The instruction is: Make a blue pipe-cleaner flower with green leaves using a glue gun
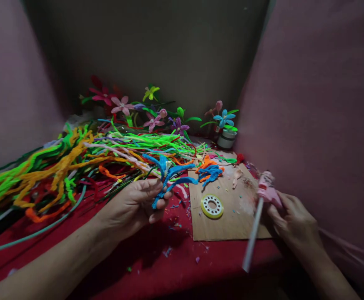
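Note:
Between the thumb and fingers of my left hand [147,200] is a blue pipe-cleaner flower [163,175], its long petals spread and a pale centre showing. My right hand [297,218] is wrapped round a pink hot glue gun [268,193], off to the right. A translucent glue stick [253,237] juts from it toward me. Past the flower, loose blue and orange pipe-cleaner pieces [211,174] lie on a cardboard sheet [205,231]. Nearer on that sheet rests a yellow-edged tape roll [212,206]. The two hands are well apart.
Heaped pipe cleaners [59,166] in many colours cover the left and back of the red cloth [131,266]. Finished flowers [122,105] stand along the back, and a small jar [226,138] sits at back right. Pink cloth walls [325,125] close in both sides.

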Motion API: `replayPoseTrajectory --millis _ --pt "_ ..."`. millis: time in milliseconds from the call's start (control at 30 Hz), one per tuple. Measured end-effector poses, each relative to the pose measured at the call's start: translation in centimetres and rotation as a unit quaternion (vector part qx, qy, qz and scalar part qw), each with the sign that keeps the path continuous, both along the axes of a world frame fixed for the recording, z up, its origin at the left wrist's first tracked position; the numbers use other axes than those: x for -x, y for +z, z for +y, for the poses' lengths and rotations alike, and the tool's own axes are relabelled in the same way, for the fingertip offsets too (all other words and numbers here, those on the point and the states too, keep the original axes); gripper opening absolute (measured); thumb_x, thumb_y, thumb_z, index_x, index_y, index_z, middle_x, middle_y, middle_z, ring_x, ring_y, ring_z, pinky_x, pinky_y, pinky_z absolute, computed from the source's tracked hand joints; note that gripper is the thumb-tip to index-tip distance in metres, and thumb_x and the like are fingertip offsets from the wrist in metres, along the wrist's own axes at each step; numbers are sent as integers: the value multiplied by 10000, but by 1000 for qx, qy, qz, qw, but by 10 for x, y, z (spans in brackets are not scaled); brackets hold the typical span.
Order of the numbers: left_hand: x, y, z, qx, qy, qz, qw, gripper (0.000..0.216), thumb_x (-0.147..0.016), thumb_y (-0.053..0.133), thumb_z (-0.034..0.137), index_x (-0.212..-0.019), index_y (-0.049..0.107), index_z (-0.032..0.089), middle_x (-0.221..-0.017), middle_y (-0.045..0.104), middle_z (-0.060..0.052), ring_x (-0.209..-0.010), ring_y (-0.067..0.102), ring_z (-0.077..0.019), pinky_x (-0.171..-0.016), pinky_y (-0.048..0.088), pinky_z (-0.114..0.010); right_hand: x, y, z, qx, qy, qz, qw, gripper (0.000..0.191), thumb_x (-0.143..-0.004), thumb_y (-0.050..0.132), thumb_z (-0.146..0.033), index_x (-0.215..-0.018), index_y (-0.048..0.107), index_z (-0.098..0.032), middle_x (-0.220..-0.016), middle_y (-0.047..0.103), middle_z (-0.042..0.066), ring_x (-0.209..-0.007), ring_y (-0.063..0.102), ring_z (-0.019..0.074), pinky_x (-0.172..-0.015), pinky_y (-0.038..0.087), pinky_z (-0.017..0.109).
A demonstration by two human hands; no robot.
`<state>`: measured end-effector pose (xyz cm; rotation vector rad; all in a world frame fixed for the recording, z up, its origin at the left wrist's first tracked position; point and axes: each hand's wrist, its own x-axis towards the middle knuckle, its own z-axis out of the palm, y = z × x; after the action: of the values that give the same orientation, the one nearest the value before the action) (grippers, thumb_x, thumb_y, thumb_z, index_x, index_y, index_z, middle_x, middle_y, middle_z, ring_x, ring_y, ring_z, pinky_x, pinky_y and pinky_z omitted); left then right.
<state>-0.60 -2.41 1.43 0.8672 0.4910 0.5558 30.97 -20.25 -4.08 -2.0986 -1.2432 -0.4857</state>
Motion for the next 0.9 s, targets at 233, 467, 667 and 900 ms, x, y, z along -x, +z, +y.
replayPoseTrajectory --millis 233,467,667,900 --pt "-2 1 -6 -34 65 5 997 215 -708 703 295 -703 558 136 -608 576 6 -452 477 -42 -400 354 -135 74 30 -23 -138 155 522 827 323 -738 576 -439 -915 656 -181 -622 636 65 -474 553 183 -411 424 272" --pt "-5 3 -11 -125 107 33 986 210 -689 714 319 -746 601 152 -578 559 33 -473 453 -37 -459 344 -142 133 43 -1 -106 333 565 747 366 -773 588 -465 -1005 624 -184 -784 664 90 -651 624 237 -501 493 334" --pt "-5 -1 -13 -153 111 15 982 172 -733 669 282 -857 629 170 -677 577 19 -544 457 -66 -550 371 -201 143 41 12 -109 347 550 751 298 -866 538 -288 -1143 527 -181 -1156 559 82 -988 568 216 -793 500 416" --pt "-5 -1 -13 -203 120 64 970 158 -771 625 300 -833 585 160 -639 480 44 -524 343 -51 -497 268 -194 151 46 19 -88 334 555 757 243 -807 591 -341 -1015 628 -222 -965 654 63 -850 631 254 -610 534 341"
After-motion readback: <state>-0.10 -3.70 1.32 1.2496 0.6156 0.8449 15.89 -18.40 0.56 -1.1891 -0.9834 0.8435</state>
